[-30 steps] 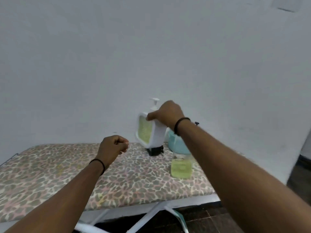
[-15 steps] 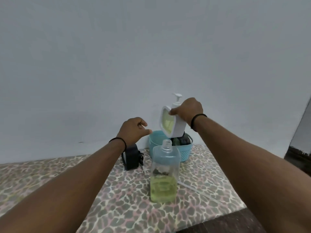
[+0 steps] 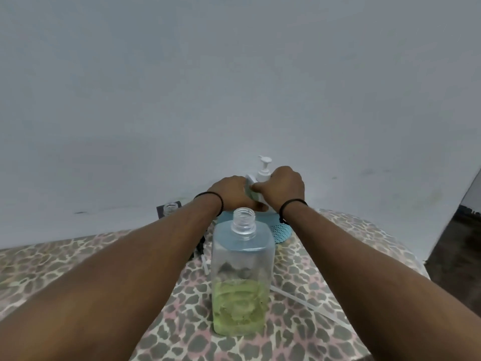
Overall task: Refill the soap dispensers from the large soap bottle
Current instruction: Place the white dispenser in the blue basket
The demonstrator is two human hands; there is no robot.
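With the white dispenser (image 3: 256, 184) gripped by both hands' curled fingers (image 3: 260, 189) above the basket (image 3: 279, 231), the open bottle (image 3: 243, 272) nearby could have been toppled by a forearm.

Soft, even, rather dim light fills the view, with no glare and only faint shadows. The wall (image 3: 234, 74) reads flat grey-blue. Wide-angle bending curves the patterned surface (image 3: 364, 256) at the edges (forearms loom large). Detail is slightly soft, with compression smearing throughout.
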